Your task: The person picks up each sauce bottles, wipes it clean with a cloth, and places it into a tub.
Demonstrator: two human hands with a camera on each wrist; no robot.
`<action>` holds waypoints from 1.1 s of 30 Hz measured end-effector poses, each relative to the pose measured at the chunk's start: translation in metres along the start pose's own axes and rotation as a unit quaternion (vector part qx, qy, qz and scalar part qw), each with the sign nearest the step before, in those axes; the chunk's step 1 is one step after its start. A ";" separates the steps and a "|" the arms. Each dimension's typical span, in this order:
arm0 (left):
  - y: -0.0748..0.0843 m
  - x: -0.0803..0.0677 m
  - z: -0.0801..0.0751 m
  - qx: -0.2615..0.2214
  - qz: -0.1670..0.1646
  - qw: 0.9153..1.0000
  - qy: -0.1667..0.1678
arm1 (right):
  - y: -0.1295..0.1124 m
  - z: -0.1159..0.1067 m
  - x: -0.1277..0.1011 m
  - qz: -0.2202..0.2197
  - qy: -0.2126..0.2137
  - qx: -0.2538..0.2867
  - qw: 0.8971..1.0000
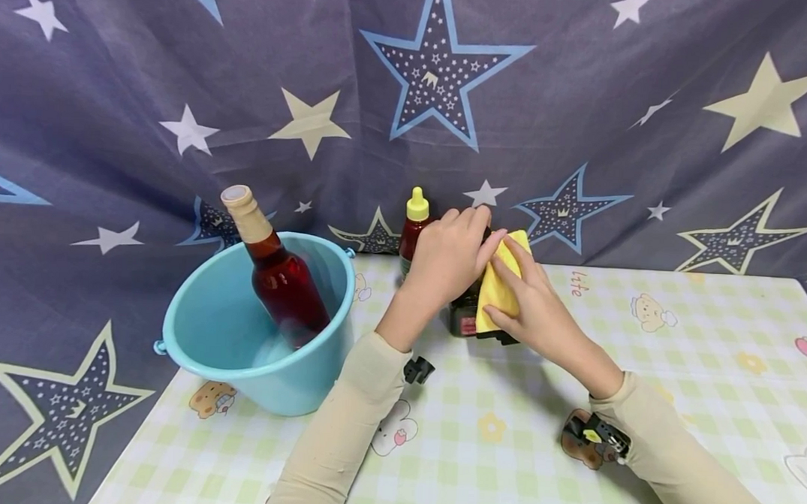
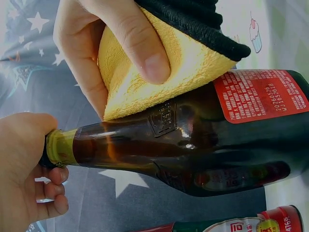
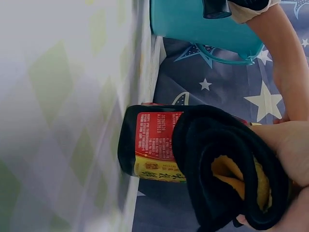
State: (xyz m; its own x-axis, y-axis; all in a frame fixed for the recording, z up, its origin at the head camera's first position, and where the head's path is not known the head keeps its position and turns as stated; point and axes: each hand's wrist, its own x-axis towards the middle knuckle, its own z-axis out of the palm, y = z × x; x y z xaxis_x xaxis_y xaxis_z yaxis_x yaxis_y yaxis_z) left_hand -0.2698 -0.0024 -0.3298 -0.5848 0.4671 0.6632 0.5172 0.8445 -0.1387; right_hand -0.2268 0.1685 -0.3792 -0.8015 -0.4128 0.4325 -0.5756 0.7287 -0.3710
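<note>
A dark glass soy sauce bottle [image 2: 231, 135] with red and yellow labels stands upright on the table, partly hidden by the hands in the head view. My left hand [image 1: 449, 255] grips its neck right at the cap, fingers curled round it. In my right hand [image 1: 539, 307] is a folded yellow cloth [image 1: 496, 297] with a black edge. That cloth lies against the bottle's shoulder and side in the left wrist view, with the thumb [image 2: 152, 63] pressing on it. From the right wrist view, the cloth's black border [image 3: 193, 159] covers part of the label.
Close behind the left hand stands a red sauce bottle [image 1: 414, 226] with a yellow nozzle cap. On the left, a light blue bucket [image 1: 282, 393] holds a large, leaning bottle of red liquid [image 1: 287, 288]. A star-patterned curtain [image 1: 585, 124] hangs behind the checked tablecloth [image 1: 475, 481].
</note>
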 end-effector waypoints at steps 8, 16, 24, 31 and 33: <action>0.001 0.000 0.001 0.003 -0.001 1.000 0.001 | 0.001 -0.002 -0.001 0.017 -0.039 -0.017 0.999; 0.001 0.000 0.001 0.006 -0.003 1.000 0.000 | 0.002 -0.003 -0.002 0.018 -0.067 -0.045 0.997; 0.000 0.000 0.001 0.007 -0.003 1.000 0.000 | 0.003 -0.003 -0.002 0.014 -0.068 -0.044 0.997; 0.000 0.000 0.001 0.005 -0.004 1.000 -0.002 | 0.003 -0.002 -0.002 0.019 -0.069 -0.044 0.996; 0.000 0.000 0.001 0.006 -0.003 1.000 -0.001 | 0.003 -0.002 -0.002 0.020 -0.070 -0.044 0.996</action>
State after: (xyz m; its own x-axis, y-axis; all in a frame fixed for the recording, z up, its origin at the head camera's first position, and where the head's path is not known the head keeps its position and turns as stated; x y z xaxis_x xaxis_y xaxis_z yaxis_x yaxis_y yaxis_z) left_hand -0.2704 -0.0021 -0.3309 -0.5897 0.4617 0.6626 0.5053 0.8510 -0.1433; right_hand -0.2265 0.1727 -0.3791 -0.8414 -0.4505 0.2984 -0.5317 0.7887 -0.3085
